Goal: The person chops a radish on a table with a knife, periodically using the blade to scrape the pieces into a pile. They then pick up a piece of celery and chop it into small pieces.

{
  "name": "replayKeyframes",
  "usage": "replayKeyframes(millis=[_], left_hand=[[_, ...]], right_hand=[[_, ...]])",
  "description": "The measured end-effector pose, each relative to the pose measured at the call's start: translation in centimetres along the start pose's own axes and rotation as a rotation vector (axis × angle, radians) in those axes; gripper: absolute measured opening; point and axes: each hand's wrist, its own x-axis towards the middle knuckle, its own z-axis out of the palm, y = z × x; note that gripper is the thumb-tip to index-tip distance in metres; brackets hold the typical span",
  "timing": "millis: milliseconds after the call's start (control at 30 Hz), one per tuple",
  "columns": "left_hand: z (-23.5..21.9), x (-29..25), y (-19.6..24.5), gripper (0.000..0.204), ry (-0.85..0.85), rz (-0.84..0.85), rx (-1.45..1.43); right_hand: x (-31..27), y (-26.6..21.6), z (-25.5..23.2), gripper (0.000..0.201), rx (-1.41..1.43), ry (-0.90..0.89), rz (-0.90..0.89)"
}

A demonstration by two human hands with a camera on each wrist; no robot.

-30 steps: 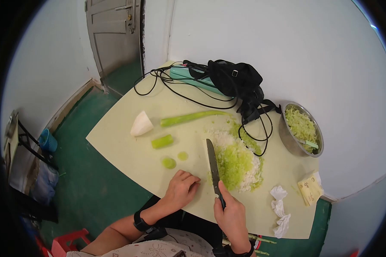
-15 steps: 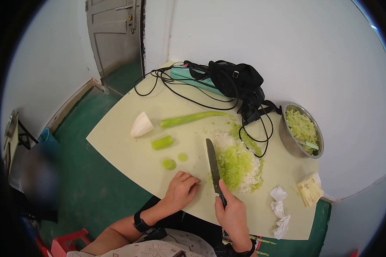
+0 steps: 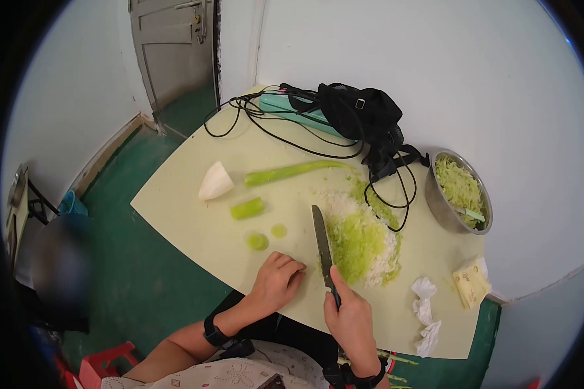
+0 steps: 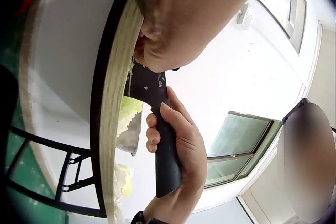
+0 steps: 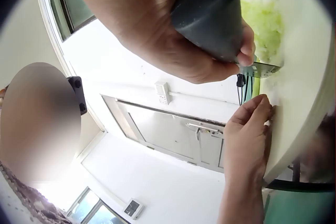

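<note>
The right hand (image 3: 352,319) grips the black handle of a knife (image 3: 320,241), its blade standing along the left edge of a heap of chopped green and white vegetable (image 3: 360,243). In the left wrist view that hand (image 4: 184,140) has its fingers round the handle (image 4: 167,155). The left hand (image 3: 276,283) rests on the table just left of the knife, fingers loosely curled and holding nothing visible. Left of the heap lie a long green stalk (image 3: 285,172), a short green piece (image 3: 247,208), two cut green pieces (image 3: 257,242) and a white chunk (image 3: 216,181).
A metal bowl (image 3: 444,206) of shredded green vegetable stands at the table's right. Behind are a black bag (image 3: 363,113), a teal case (image 3: 279,104) and looped black cables (image 3: 302,150). Crumpled tissue (image 3: 424,311) and a yellow packet (image 3: 472,284) lie at the right front.
The head view has shifted slightly. Both hands and the knife stay in nearly the same place on the table, and the heap looks much the same.
</note>
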Motion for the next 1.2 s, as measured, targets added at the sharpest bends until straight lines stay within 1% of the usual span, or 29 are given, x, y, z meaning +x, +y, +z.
replayKeyframes(millis=[100,200,233,300,333,433,500,533,567,633,733,833,867,967,1000,1100,1200], left_hand=[[0.1,-0.1,-0.3,0.016,0.017,0.011,-0.013],[0.2,-0.2,-0.4,0.017,0.05,-0.004,-0.028],[0.2,-0.2,-0.4,0.017,0.063,-0.01,-0.035],[0.0,-0.1,0.0,0.019,0.095,-0.101,-0.087],[-0.1,-0.2,0.2,0.02,0.113,-0.149,-0.111],[0.3,-0.6,0.0,0.024,0.118,-0.222,-0.161],[0.4,-0.5,0.1,0.025,0.088,-0.207,-0.145],[0.4,-0.5,0.1,0.026,0.075,-0.198,-0.139],[0.4,-0.4,0.1,0.025,0.068,-0.146,-0.106],[0.3,-0.2,0.0,0.023,0.053,-0.044,-0.041],[0.2,-0.2,0.0,0.02,0.053,-0.041,-0.034],[0.0,-0.2,0.3,0.016,0.036,-0.076,-0.027],[0.1,-0.2,0.3,0.015,0.045,-0.084,-0.038],[0.3,-0.2,0.3,0.013,0.058,-0.088,-0.05],[0.3,-0.2,0.3,0.012,0.055,-0.077,-0.037],[0.3,-0.2,0.1,0.012,0.045,-0.046,-0.008],[0.2,-0.2,0.2,0.012,0.034,-0.032,0.012]], right_hand=[[-0.1,-0.1,-0.1,0.047,0.078,0.043,0.021],[-0.3,-0.8,-0.6,0.046,0.094,0.055,0.012],[-0.5,-0.8,-0.6,0.046,0.151,0.014,0.034],[-0.8,-0.4,-0.3,0.046,0.264,-0.067,0.076],[-1.1,0.6,0.3,0.045,0.335,-0.094,0.089],[-1.0,2.2,0.6,0.048,0.489,-0.131,0.267],[-0.1,4.0,-0.4,0.049,0.635,-0.127,0.373],[0.5,4.9,-1.1,0.049,0.676,-0.105,0.38],[1.0,6.1,-1.8,0.049,0.684,-0.082,0.386],[1.8,8.4,-2.9,0.049,0.673,-0.091,0.302],[2.0,8.5,-4.6,0.05,0.62,-0.082,0.268],[1.8,7.7,-6.1,0.051,0.586,0.036,0.273],[1.7,7.3,-6.5,0.051,0.62,0.084,0.273],[1.0,7.0,-5.9,0.049,0.54,0.169,0.273],[0.9,7.0,-5.3,0.049,0.534,0.172,0.249],[1.2,6.8,-4.2,0.052,0.598,0.104,0.244],[2.5,7.5,-3.4,0.052,0.784,0.052,0.238]])
